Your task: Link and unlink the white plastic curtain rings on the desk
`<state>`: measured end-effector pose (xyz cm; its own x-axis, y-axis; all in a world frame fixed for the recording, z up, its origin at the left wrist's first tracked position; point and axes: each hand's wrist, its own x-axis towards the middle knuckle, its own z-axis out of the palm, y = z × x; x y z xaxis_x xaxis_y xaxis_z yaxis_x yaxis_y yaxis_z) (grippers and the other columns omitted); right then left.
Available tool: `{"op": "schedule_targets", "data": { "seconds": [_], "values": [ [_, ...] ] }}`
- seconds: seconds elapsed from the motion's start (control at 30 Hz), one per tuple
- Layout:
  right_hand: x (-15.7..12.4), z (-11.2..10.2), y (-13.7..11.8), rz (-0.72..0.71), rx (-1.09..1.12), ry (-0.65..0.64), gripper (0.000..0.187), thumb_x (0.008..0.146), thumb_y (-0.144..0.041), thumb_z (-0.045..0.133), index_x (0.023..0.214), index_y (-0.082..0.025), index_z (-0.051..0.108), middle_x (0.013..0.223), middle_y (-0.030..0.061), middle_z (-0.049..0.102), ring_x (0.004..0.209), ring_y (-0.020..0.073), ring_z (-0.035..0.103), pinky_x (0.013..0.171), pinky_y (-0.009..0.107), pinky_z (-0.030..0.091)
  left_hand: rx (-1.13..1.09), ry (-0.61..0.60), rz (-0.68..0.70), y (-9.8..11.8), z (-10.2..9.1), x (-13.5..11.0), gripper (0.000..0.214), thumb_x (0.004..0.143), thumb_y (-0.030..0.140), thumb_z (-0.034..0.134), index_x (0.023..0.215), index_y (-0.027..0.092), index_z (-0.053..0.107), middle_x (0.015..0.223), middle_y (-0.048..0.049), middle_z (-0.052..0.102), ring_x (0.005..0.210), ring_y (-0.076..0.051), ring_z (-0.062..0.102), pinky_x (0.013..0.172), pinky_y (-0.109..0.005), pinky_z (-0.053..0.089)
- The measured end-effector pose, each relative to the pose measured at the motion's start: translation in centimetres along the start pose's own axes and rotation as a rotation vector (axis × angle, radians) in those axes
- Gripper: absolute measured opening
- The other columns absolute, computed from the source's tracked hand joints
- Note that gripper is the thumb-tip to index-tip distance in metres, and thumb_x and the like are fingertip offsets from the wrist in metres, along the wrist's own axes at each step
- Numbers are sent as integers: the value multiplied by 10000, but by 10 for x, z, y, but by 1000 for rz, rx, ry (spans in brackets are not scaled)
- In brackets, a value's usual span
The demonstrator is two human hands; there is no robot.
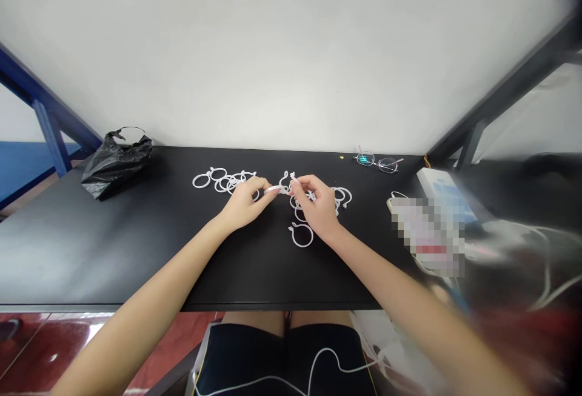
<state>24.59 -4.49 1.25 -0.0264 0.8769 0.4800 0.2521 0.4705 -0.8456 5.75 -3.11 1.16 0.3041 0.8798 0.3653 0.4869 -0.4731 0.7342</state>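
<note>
My left hand [248,202] is closed, thumb and fingers pinching a white plastic curtain ring [273,188] above the black table. My right hand [316,205] is closed too, its fingertips pinching white ring parts [293,176] close to the left fingertips. Whether both hands grip one opened ring or two linked rings, I cannot tell. Beside and partly behind my left hand lies a loose group of white rings [222,184]. More rings [343,194] lie under and around my right hand, partly hidden by it. One single ring [302,236] lies nearer to me.
A black plastic bag [117,162] stands at the far left of the black table [150,250]. Eyeglasses [377,162] lie near the wall. On the right are a white box [443,193], a blurred-out item [427,235] and white cables. A white cable [327,353] crosses my lap.
</note>
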Motion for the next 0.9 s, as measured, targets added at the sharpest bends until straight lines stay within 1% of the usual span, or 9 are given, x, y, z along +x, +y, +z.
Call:
{"op": "schedule_targets", "data": {
  "seconds": [0.1, 0.23, 0.33, 0.43, 0.5, 0.53, 0.67, 0.73, 0.9],
  "values": [
    [1, 0, 1, 36, 62, 5, 219, 914, -401, 576, 821, -204, 603, 726, 14, 692, 646, 152, 645, 648, 279, 508, -229, -42, -74, 3, -2, 2, 333, 889, 418, 579, 659, 177, 582, 725, -28, 650, 729, -164, 588, 726, -301, 457],
    [1, 0, 0, 37, 72, 19, 217, 908, -402, 587, 816, -206, 591, 697, 6, 681, 580, 134, 618, 591, 262, 491, -534, -59, -168, 5, -6, 4, 284, 835, 390, 658, 665, 163, 652, 767, -33, 662, 784, -164, 620, 772, -304, 523],
    [1, 1, -1, 52, 74, 19, 219, 889, -416, 607, 828, -206, 595, 689, 8, 678, 564, 137, 615, 554, 258, 485, -751, -80, -242, 5, -8, 3, 254, 799, 356, 708, 648, 154, 673, 930, -57, 698, 884, -190, 656, 789, -320, 562],
    [0, 1, -1, 73, 67, 14, 229, 873, -432, 617, 851, -204, 604, 685, 10, 678, 562, 142, 623, 532, 255, 486, -882, -147, -289, 5, -11, 2, 211, 788, 370, 722, 790, 160, 743, 1106, -94, 709, 982, -248, 681, 774, -331, 580],
    [0, 2, 0, 77, 60, 15, 229, 866, -431, 623, 857, -203, 609, 664, 4, 669, 546, 138, 615, 523, 251, 484, -900, -201, -302, 5, -11, 2, 297, 791, 422, 714, 919, 159, 763, 1105, -121, 723, 1003, -276, 690, 780, -345, 584],
    [0, 2, 0, 76, 60, 20, 226, 863, -428, 626, 857, -203, 610, 653, 0, 662, 536, 133, 608, 520, 248, 482, -884, -211, -321, 5, -11, 2, 331, 786, 446, 715, 929, 152, 765, 1062, -129, 737, 990, -281, 697, 780, -350, 585],
    [2, 0, -1, 75, 99, 69, 209, 869, -411, 614, 862, -203, 594, 630, -17, 624, 506, 117, 573, 503, 242, 469, -760, -133, -477, 2, -10, 4, 297, 745, 437, 758, 777, 141, 753, 936, -125, 760, 921, -269, 721, 743, -331, 584],
    [3, -2, -1, 87, 123, 89, 203, 871, -405, 603, 861, -203, 584, 619, -24, 600, 490, 112, 552, 488, 242, 456, -743, -81, -512, 1, -11, 5, 272, 733, 411, 769, 718, 142, 730, 964, -126, 758, 925, -265, 722, 719, -319, 580],
    [4, -2, 1, 148, 148, 66, 148, 833, -329, 595, 918, -207, 591, 569, -51, 557, 465, 111, 536, 465, 236, 432, -738, -38, -485, 0, -13, 6, 285, 732, 415, 755, 675, 141, 701, 1148, -139, 716, 946, -263, 710, 663, -297, 558]
  ]
}}
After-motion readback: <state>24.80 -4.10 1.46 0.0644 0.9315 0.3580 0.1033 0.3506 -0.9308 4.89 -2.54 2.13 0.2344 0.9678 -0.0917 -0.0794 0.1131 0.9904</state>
